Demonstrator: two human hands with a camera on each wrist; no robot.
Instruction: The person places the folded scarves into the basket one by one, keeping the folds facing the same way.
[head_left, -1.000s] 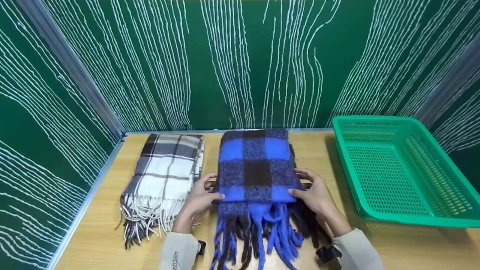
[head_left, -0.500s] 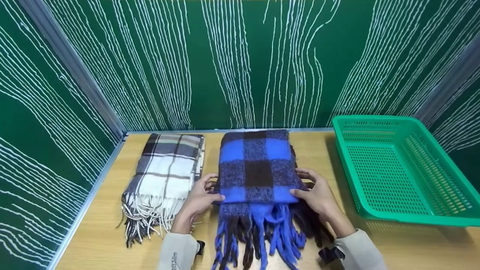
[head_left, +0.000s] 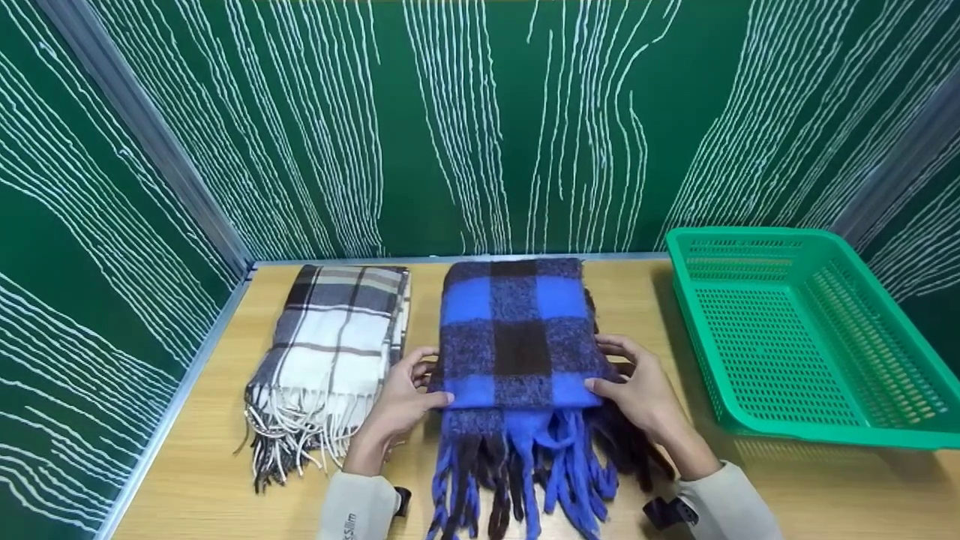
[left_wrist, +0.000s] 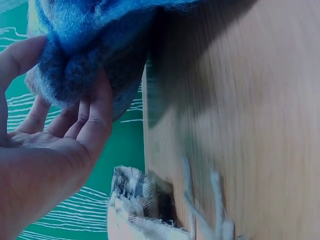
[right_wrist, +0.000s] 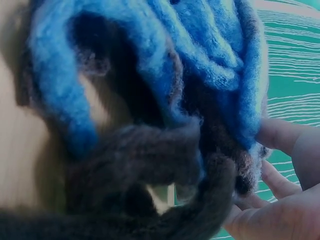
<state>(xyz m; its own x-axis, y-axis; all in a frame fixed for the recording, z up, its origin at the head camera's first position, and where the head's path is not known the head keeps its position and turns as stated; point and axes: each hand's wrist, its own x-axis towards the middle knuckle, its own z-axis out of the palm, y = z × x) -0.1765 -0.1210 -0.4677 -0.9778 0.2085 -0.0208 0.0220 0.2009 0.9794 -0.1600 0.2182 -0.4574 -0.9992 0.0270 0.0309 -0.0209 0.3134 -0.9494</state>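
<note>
A folded scarf (head_left: 521, 346) in blue and dark brown checks lies in the middle of the head view, its thick fringe spread toward the front. My left hand (head_left: 400, 401) grips its left edge near the front fold, thumb on top and fingers underneath. Opposite it, my right hand (head_left: 649, 394) holds the right edge the same way. In the left wrist view, the scarf's thick folded edge (left_wrist: 75, 70) sits between thumb and fingers. Blue and brown fringe strands (right_wrist: 62, 95) fill much of the right wrist view, partly covering the fingertips of that hand.
A white, grey and brown plaid scarf (head_left: 330, 330) lies folded on the table (head_left: 195, 442) to the left, fringe forward. To the right stands a green plastic basket (head_left: 847, 436) with perforated sides. Green panels (head_left: 510, 150) with white wavy lines enclose the back and sides.
The checked scarf and both hands have shifted very slightly to the right. Both grips look the same, and the plaid scarf and basket have stayed in place.
</note>
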